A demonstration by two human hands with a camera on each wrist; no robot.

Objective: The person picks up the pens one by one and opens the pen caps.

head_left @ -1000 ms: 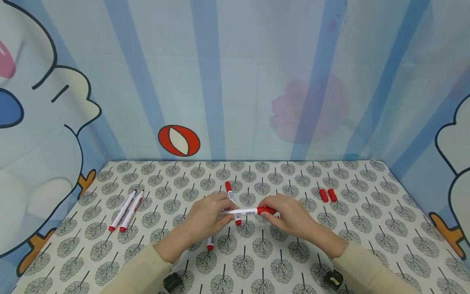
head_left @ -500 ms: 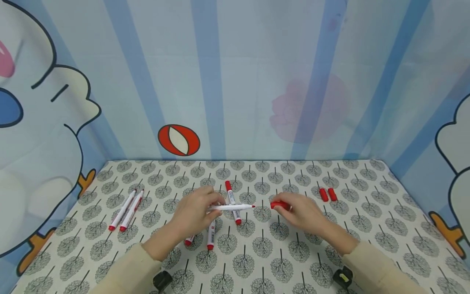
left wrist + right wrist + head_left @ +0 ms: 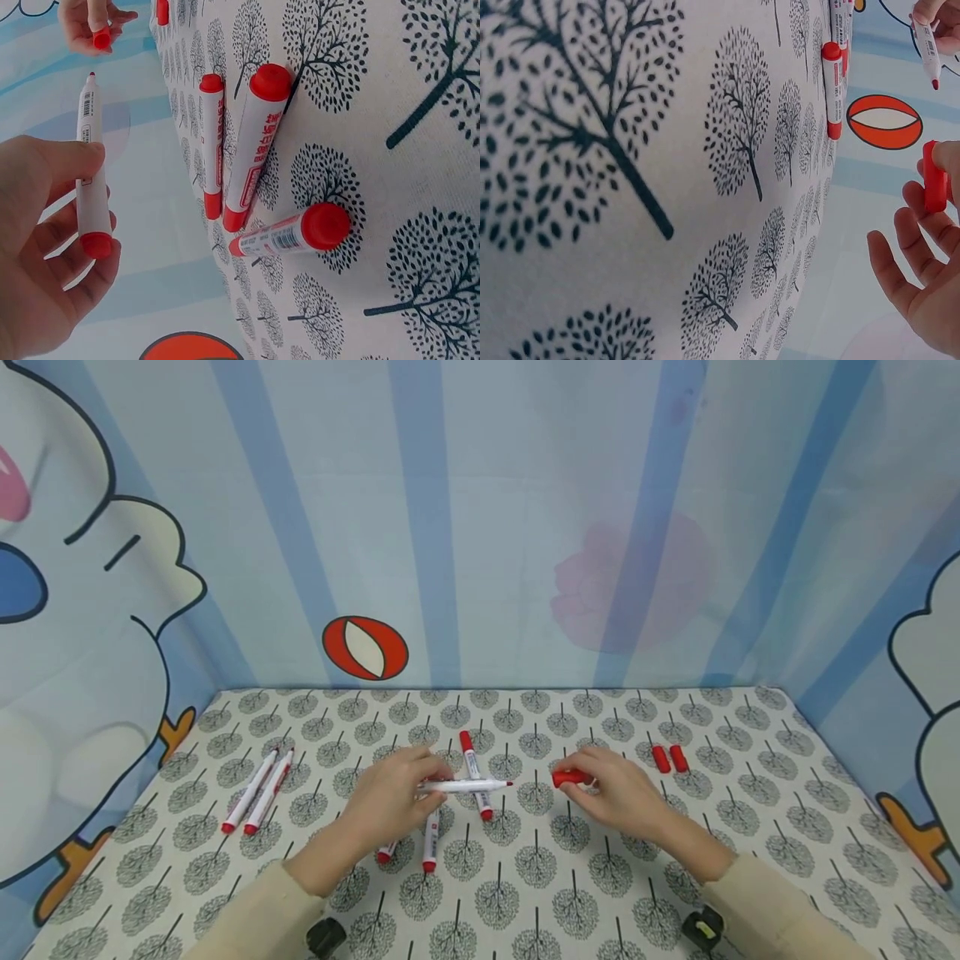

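Note:
My left hand (image 3: 397, 792) pinches an uncapped white marker (image 3: 472, 786) by its barrel, its red tip pointing right. In the left wrist view the thumb lies across the barrel (image 3: 91, 195) and the red end plug shows below. Across a small gap, my right hand (image 3: 618, 789) pinches a red marker cap (image 3: 572, 778) between thumb and fingers. In the right wrist view the cap (image 3: 934, 176) is held off the marker, with the other fingers spread. Beneath the left hand lie capped markers, one (image 3: 431, 842) partly covered by it and another (image 3: 476, 777) just beyond.
Two uncapped markers (image 3: 258, 792) lie side by side at the left of the tree-print cloth (image 3: 525, 893). Two loose red caps (image 3: 670, 758) rest together at the right. Behind the table hangs a striped blue curtain (image 3: 495, 527).
One second ago the red cap was on the marker. The hands have since drawn apart, the cap leaving with my right hand and the marker staying in my left. Recently they have hardly moved.

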